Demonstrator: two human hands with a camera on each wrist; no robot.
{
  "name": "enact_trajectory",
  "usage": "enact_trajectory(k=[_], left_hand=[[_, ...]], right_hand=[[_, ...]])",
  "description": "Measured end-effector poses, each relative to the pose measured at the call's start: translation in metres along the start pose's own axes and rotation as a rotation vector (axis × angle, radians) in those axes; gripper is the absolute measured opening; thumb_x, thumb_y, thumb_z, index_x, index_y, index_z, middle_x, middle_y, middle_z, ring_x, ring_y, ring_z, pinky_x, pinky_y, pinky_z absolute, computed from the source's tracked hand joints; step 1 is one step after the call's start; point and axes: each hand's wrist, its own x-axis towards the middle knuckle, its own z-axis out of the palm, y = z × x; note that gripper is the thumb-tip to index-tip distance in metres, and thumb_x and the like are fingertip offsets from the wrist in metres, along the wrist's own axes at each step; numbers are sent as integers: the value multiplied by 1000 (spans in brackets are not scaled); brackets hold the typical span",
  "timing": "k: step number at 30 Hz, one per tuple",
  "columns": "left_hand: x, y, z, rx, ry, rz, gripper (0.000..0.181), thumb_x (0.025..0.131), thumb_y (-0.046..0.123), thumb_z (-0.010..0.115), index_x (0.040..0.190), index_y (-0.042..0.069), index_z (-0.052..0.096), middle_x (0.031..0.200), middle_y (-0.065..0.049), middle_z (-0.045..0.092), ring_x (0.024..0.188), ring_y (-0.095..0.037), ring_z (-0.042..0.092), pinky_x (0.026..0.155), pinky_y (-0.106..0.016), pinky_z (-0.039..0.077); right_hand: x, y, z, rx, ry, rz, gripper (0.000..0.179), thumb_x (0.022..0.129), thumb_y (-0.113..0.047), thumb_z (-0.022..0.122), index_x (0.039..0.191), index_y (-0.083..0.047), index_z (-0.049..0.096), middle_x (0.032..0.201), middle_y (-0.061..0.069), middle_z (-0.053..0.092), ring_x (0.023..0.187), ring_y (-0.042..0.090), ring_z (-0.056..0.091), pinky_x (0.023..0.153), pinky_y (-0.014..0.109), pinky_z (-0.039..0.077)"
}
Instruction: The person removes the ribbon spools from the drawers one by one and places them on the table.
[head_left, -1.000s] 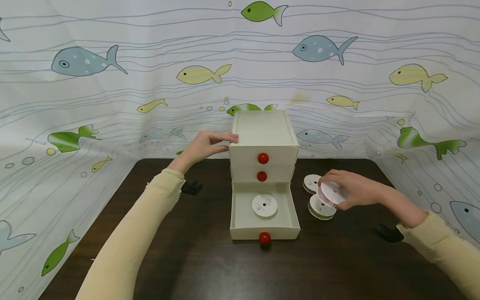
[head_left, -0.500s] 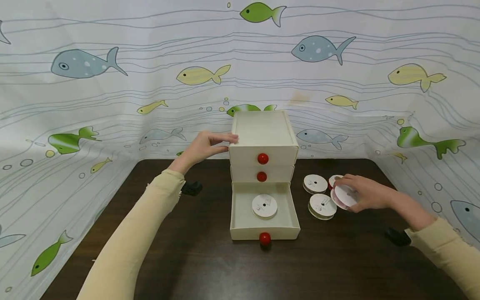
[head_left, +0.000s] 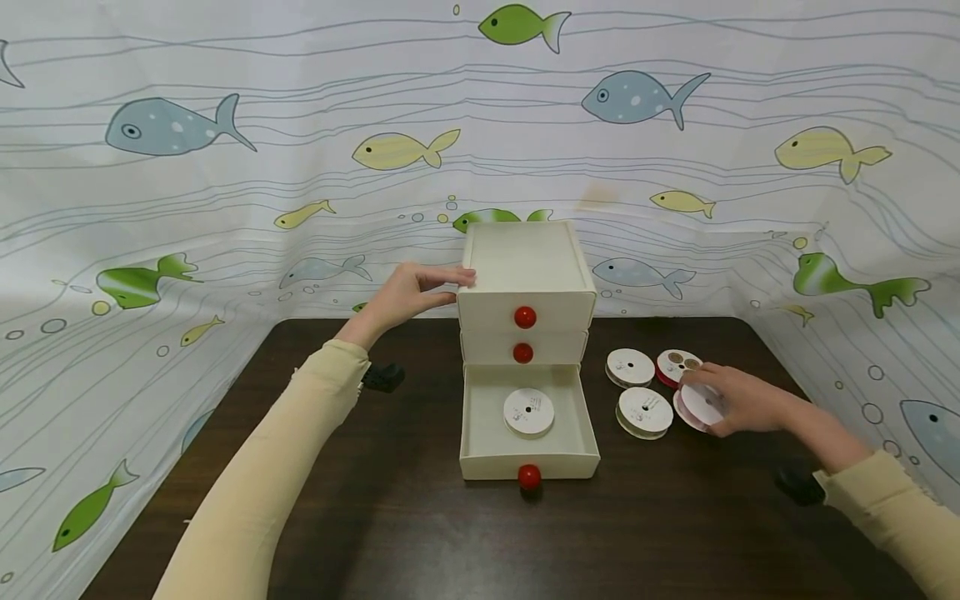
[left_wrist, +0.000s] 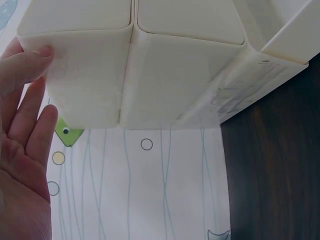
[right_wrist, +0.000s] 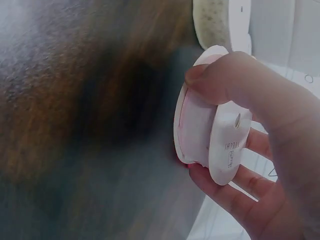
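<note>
My right hand (head_left: 742,402) grips a spool of pale pink ribbon (right_wrist: 197,122), low over the table beside the other spools. In the right wrist view the thumb lies across the ribbon between the two white discs, with fingers round the far side. My left hand (head_left: 405,300) rests against the upper left edge of a cream drawer cabinet (head_left: 525,258), fingers fairly straight. In the left wrist view the thumb (left_wrist: 27,65) touches the cabinet's side. The bottom drawer (head_left: 480,446) is pulled out, and a white-faced ribbon spool (head_left: 528,412) lies flat inside it.
Right of the cabinet several spools lie flat: a white one (head_left: 630,367), one with a pale greenish edge (head_left: 645,411) and a red-edged one (head_left: 672,364). Red knobs (head_left: 529,477) stick out from the drawers. A fish-patterned sheet (head_left: 337,83) surrounds the dark table (head_left: 420,542).
My right hand has moved right and slightly nearer with the pink ribbon spool, away from the two left spools, and the red-edged spool has come into view. My left hand stays put.
</note>
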Motion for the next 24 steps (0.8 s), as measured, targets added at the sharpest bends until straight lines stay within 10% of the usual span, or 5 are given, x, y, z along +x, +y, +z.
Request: enact_trajectory(k=[24], left_hand=[[-2,2,1,-22,8,-30,32,93,4,66,123,13,72,142,-3,60,139,-14,49,106,-38,50]], right_hand=[[2,6,12,84,-178,128,77,66,-29,89,133,-11,58,127,18,58,105,27,56,85,46,52]])
